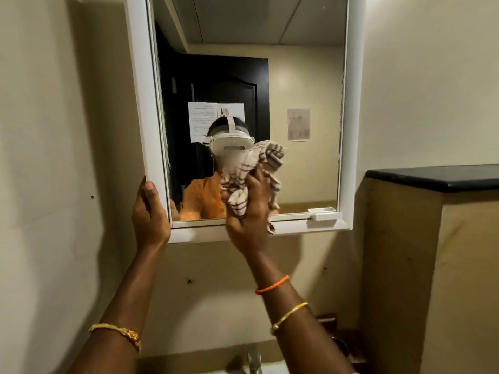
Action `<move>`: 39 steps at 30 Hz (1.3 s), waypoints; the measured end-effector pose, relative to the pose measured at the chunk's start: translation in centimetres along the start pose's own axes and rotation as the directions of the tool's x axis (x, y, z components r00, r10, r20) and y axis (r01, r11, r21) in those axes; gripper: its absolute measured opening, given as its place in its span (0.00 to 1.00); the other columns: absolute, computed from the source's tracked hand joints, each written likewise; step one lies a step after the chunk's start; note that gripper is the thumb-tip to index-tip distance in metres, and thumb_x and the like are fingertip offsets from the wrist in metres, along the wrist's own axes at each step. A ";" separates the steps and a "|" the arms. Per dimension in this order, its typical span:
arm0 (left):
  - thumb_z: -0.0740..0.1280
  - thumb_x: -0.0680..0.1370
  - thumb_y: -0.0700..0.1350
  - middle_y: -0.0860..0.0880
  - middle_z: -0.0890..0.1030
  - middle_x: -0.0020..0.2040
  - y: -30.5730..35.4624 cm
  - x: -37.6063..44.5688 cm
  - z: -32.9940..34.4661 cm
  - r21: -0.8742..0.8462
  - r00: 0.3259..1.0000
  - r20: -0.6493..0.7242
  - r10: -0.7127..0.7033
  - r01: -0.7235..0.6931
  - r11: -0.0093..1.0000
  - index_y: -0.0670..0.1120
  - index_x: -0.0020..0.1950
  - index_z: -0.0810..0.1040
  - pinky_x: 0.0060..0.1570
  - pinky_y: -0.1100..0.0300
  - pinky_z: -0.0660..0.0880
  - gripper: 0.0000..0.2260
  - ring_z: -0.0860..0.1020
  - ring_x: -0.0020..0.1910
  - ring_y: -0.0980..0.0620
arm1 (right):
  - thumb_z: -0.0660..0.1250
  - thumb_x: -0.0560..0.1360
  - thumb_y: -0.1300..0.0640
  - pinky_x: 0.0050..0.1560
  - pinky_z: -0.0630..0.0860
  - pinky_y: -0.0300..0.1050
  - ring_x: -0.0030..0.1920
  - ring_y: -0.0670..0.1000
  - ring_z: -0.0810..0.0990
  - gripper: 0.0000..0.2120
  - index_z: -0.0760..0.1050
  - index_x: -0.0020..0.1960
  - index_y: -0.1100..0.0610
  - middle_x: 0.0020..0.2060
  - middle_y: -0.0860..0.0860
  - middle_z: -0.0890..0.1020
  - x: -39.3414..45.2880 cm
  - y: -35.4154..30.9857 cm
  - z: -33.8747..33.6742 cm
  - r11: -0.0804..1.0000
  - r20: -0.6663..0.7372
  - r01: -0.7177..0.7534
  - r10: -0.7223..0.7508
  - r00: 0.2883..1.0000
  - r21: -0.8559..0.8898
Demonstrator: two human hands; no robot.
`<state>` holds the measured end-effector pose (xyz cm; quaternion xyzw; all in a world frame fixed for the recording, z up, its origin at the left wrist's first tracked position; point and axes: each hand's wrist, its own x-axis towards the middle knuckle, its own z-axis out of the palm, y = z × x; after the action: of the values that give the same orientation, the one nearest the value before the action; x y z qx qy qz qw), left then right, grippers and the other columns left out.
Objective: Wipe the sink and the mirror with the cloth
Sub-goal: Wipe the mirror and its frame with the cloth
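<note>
A white-framed mirror [310, 76] hangs on the beige wall in front of me. My right hand [247, 225] is raised against its lower middle, shut on a bunched cream cloth with dark stripes [244, 174] that presses on the glass. My left hand [149, 214] grips the frame's lower left corner, thumb on the front edge. The glass reflects a person in an orange top wearing a white headset. Only the metal tap [255, 360] and a sliver of the sink [270, 370] show at the bottom edge.
A small white ledge [324, 215] sits on the mirror frame's lower right. A dark-topped counter [437, 178] over a beige partition stands close on the right. The bare wall [54, 157] runs along the left.
</note>
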<state>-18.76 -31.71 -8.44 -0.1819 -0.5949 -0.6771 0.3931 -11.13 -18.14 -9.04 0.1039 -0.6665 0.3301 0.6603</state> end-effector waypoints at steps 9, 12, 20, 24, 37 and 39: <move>0.52 0.82 0.45 0.32 0.71 0.37 -0.8 0.2 -0.4 -0.037 0.995 0.046 0.090 -0.088 0.995 0.27 0.46 0.69 0.37 0.66 0.66 0.20 0.70 0.34 0.55 | 0.65 0.66 0.54 0.72 0.59 0.63 0.72 0.65 0.60 0.30 0.66 0.67 0.62 0.70 0.66 0.64 3.9 2.4 -7.5 0.824 -0.395 -0.462 0.324 0.860 -0.330; 0.52 0.82 0.45 0.58 0.66 0.31 -1.1 0.4 -0.1 -0.042 0.997 0.026 0.073 -0.072 0.996 0.34 0.40 0.68 0.37 0.74 0.64 0.17 0.68 0.31 0.67 | 0.66 0.71 0.55 0.72 0.60 0.61 0.73 0.66 0.58 0.27 0.63 0.67 0.61 0.69 0.66 0.65 4.3 1.6 -8.6 0.644 -0.343 -0.589 0.479 0.808 -0.489; 0.50 0.83 0.43 0.26 0.74 0.49 -0.9 0.0 0.2 -0.013 0.997 0.003 0.082 -0.082 0.997 0.27 0.53 0.70 0.43 0.65 0.65 0.19 0.72 0.47 0.42 | 0.61 0.72 0.42 0.65 0.57 0.56 0.62 0.63 0.68 0.28 0.66 0.63 0.62 0.61 0.64 0.70 2.1 -0.7 -7.0 0.428 -0.225 -0.439 0.463 0.857 -0.790; 0.50 0.83 0.45 0.28 0.75 0.53 -1.3 0.2 0.3 0.008 0.997 -0.020 0.074 -0.073 0.997 0.28 0.57 0.70 0.52 0.57 0.68 0.20 0.72 0.55 0.32 | 0.64 0.71 0.44 0.65 0.55 0.58 0.60 0.62 0.71 0.26 0.68 0.61 0.60 0.58 0.63 0.74 1.6 -1.6 -5.6 0.461 -0.063 -0.262 0.403 0.913 -0.848; 0.51 0.83 0.42 0.51 0.63 0.30 -1.2 0.4 -0.2 -0.095 0.993 0.121 0.010 0.001 0.995 0.32 0.42 0.70 0.38 0.71 0.64 0.17 0.65 0.31 0.66 | 0.63 0.71 0.46 0.58 0.66 0.56 0.56 0.63 0.73 0.24 0.68 0.61 0.59 0.57 0.62 0.74 0.5 -0.8 -5.0 0.582 -0.162 -0.384 0.397 0.903 -0.717; 0.52 0.83 0.43 0.55 0.71 0.37 -1.0 0.2 -0.3 -0.122 0.991 0.129 -0.036 0.052 0.991 0.41 0.47 0.73 0.44 0.73 0.67 0.13 0.72 0.37 0.70 | 0.67 0.66 0.48 0.54 0.70 0.57 0.52 0.64 0.74 0.24 0.70 0.58 0.58 0.54 0.63 0.74 -1.1 -1.4 -1.8 0.653 -0.130 -0.322 0.325 0.937 -0.685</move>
<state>-19.57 -32.09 -9.02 -0.2356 -0.5790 -0.7086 0.3274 -8.71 -18.49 -9.83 -0.2722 -0.7501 0.1666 0.5792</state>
